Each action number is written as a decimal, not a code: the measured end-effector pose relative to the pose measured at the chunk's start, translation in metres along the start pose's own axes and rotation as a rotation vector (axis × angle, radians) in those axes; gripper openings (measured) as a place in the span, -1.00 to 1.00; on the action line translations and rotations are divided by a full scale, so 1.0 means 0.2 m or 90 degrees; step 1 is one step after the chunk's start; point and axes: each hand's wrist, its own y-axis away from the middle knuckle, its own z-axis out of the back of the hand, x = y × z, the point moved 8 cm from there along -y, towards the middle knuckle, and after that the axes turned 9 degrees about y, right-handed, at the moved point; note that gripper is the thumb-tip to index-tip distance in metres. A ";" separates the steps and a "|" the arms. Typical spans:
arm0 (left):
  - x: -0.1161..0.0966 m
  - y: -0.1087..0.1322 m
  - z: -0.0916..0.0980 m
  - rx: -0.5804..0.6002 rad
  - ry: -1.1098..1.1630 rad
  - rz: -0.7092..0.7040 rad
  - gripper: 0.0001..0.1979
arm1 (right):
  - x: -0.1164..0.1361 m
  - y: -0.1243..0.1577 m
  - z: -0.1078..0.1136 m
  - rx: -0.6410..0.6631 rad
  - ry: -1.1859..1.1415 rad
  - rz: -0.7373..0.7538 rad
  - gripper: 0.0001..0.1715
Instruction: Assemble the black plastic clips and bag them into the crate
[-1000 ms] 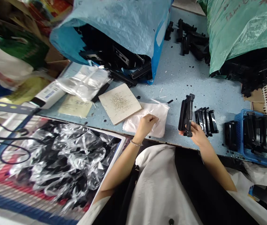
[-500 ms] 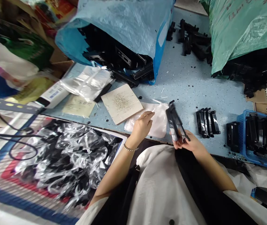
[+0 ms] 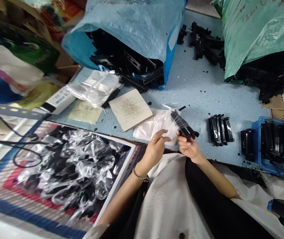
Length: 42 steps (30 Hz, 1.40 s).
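My right hand (image 3: 189, 147) is closed on a pair of narrow black plastic parts (image 3: 183, 124), tilted above the front edge of the bench. My left hand (image 3: 156, 146) is just to the left of it, fingers bent and a little apart, with nothing visible in them. Under and behind both hands lies a stack of clear plastic bags (image 3: 146, 127), which the black parts partly cover. A square pale board (image 3: 131, 110) with dark specks on it lies beside the bags. More black parts (image 3: 221, 130) stand in a short row to the right.
A blue basket (image 3: 277, 171) of black parts is at the right. Behind are a blue bag (image 3: 137, 20) and a green bag (image 3: 261, 36), both spilling black parts. Left below the bench, a crate (image 3: 117, 186) holds plastic-wrapped parts. Cables (image 3: 9, 142) hang at the far left.
My right hand has turned and moved slightly left with the black parts, bringing them over the bags. My left hand has drawn back towards me and its fingers have bent.
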 end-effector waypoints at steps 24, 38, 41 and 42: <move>0.72 0.63 1.22 -0.053 -0.292 0.612 -0.84 | 0.31 0.21 -0.13 -0.142 0.707 0.124 -0.58; 0.61 0.26 0.80 -0.079 -0.309 0.503 -0.74 | 0.85 0.67 0.20 -0.749 1.357 0.075 -0.55; 0.31 -0.02 0.31 -0.043 -0.187 0.215 -0.73 | 0.86 0.66 0.25 -0.760 1.440 -0.107 -0.54; 0.25 -0.08 0.16 -0.022 -0.199 0.166 -0.75 | 0.85 0.64 0.25 -0.740 1.441 -0.139 -0.53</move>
